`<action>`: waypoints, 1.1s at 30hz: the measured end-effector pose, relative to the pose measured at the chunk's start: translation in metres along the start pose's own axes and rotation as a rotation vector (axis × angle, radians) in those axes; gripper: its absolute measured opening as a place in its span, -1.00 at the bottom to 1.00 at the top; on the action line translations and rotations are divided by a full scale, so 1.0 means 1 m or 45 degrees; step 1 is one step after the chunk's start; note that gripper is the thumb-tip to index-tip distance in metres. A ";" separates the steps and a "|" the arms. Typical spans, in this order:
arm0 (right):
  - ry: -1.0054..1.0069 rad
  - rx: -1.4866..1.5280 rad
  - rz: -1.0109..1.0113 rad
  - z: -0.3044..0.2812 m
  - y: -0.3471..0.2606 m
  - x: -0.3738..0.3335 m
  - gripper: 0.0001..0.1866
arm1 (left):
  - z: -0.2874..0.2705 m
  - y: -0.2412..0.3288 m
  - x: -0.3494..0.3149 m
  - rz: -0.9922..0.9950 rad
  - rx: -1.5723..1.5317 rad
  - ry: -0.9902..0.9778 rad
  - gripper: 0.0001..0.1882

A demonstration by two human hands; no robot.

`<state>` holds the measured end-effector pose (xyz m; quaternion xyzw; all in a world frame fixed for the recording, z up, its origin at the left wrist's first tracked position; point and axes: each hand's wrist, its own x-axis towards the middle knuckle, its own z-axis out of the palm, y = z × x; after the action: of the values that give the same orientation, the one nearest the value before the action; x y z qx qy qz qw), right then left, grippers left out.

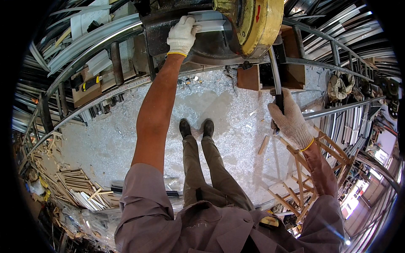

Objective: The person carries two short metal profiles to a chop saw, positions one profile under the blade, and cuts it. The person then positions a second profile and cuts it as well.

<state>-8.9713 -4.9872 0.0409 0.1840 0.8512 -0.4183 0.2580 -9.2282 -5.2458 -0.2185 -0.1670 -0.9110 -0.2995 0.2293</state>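
Note:
My left hand (182, 37), in a white knitted glove with a yellow cuff, is closed on a short silvery metal profile (211, 26). The piece lies on the dark saw base (202, 52), its right end close to the yellow round guard (263, 27) of a cut-off saw. A red arrow marks that guard. Out to the right, my right hand (290, 116), gloved alike, wraps round the black grip of the saw's metal lever (275, 71). The lever slants down from beside the guard. The blade is hidden from view.
Long metal profiles (95, 38) lie on the rack at left, with more (337, 27) at far right. A brown box (249, 78) stands below the saw. Metal chips cover the floor (122, 126). A wooden frame (299, 168) leans at right; wood strips (78, 183) are piled at left.

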 end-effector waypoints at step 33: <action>-0.002 -0.005 0.027 0.003 0.000 0.002 -0.60 | 0.001 -0.002 0.000 0.025 -0.035 0.015 -0.71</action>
<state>-8.9725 -4.9893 0.0384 0.1922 0.8498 -0.4142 0.2633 -9.2290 -5.2467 -0.2201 -0.1773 -0.9037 -0.3107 0.2352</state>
